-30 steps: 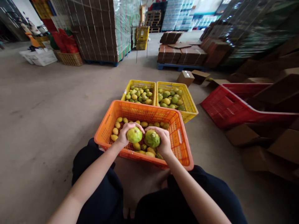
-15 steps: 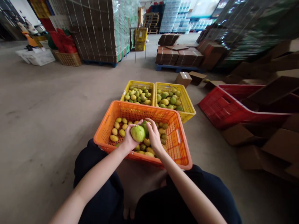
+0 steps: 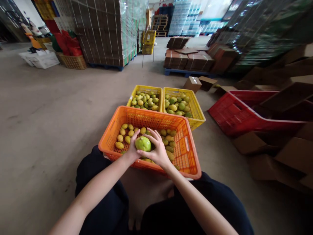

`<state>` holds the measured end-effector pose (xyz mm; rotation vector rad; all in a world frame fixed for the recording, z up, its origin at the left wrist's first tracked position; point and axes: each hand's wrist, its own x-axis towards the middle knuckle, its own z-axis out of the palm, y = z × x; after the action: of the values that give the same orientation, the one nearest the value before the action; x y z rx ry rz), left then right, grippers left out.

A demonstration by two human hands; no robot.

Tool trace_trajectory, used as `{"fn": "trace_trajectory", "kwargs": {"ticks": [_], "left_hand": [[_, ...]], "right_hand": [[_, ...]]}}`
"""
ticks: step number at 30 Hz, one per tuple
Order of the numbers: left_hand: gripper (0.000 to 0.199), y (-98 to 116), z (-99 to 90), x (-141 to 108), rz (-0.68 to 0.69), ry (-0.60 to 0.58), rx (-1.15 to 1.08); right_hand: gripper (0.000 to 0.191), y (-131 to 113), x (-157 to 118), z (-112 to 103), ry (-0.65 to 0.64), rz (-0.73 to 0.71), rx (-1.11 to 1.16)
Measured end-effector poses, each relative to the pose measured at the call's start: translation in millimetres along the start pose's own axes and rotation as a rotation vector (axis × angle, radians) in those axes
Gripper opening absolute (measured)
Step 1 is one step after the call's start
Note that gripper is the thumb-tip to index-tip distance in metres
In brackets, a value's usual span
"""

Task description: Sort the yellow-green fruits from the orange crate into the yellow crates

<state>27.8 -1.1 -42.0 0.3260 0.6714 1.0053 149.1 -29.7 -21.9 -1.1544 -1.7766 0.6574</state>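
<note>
Over the orange crate (image 3: 193, 143), a large yellow-green lemon (image 3: 143, 144) sits between my two hands. My left hand (image 3: 132, 149) cups it from the left, palm and fingers against its side. From the right, my right hand (image 3: 158, 150) curves its thumb and fingers around the same fruit. Below them, smaller yellow lemons (image 3: 119, 145) lie spaced apart at the crate's left side. More lemons (image 3: 169, 148), greener and closer together, lie to the right. My hands and forearms hide part of the crate's middle.
Beyond the orange crate stand two yellow crates (image 3: 199, 115) holding yellow and green lemons. To the right is a red crate (image 3: 221, 112) with cardboard boxes (image 3: 249, 143) around it. Flattened cartons (image 3: 199, 60) lie on a blue pallet (image 3: 181, 71) farther back.
A darker green fruit that was at my right hand no longer shows between the hands. My right hand has moved onto the yellow-green lemon, which has turned and shifted slightly.
</note>
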Motion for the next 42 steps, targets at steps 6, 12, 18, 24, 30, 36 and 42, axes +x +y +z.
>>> {"fn": "trace_trajectory", "kwargs": {"ticks": [6,12,18,24,30,36,42], "left_hand": [[0.045,13.3,5.8,-0.7,-0.081,-0.014,-0.125],[0.039,26.5,11.7,0.9,0.095,-0.008,-0.056],[0.039,33.6,14.0,-1.6,0.342,-0.008,0.215],[0.038,25.4,17.3,-8.3,0.680,0.051,0.609],[0.039,24.3,16.3,-13.7,0.752,0.042,0.648],[0.039,26.6,11.6,-16.1,0.766,-0.003,0.670],[0.038,28.9,10.9,-20.8,0.710,-0.031,0.705]], "right_hand": [[0.064,-12.0,-2.4,-17.0,-0.023,0.195,0.594],[0.045,-11.2,11.4,-33.5,0.042,0.376,0.921],[0.043,7.4,17.8,-18.8,0.295,0.580,1.047],[0.028,3.8,13.9,-2.3,0.454,0.315,0.609],[0.031,-1.5,10.1,0.8,0.449,0.163,0.490],[0.032,-1.0,9.2,0.6,0.414,0.133,0.472],[0.029,0.3,9.2,-2.3,0.368,0.144,0.524]]}}
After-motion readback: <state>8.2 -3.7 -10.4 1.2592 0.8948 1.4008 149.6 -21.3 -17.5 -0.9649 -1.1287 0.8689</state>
